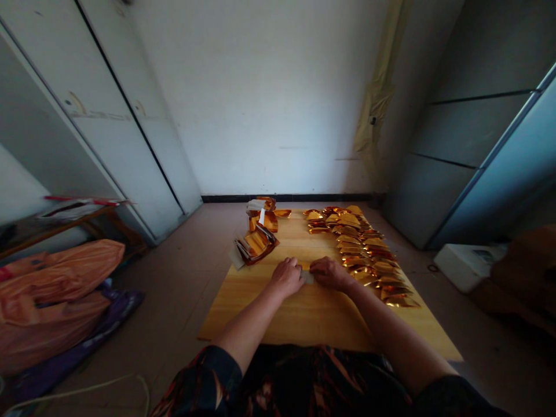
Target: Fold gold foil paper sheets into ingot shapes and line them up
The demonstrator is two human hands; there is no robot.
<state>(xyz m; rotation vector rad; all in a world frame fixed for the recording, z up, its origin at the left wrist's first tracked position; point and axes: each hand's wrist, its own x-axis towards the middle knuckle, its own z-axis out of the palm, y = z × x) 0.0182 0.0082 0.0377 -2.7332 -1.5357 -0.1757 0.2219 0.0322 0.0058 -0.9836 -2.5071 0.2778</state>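
My left hand (288, 276) and my right hand (330, 273) meet over the middle of a wooden board (278, 315). Between them lies a small sheet of gold foil paper (307, 277), its pale side partly showing. The fingers of both hands are bent and closed on its two sides; much of the sheet is hidden under them. To the right of my right hand stand rows of folded gold paper ingots (351, 249). Beyond my left hand lies a loose, curled stack of gold foil paper (257, 243).
More foil sheets (264, 211) lie at the board's far left edge. A grey cabinet (443, 145) stands on the right, with a white box (463, 266) before it. Orange plastic bags (56, 289) fill the left side, near a tall white cupboard (117, 127).
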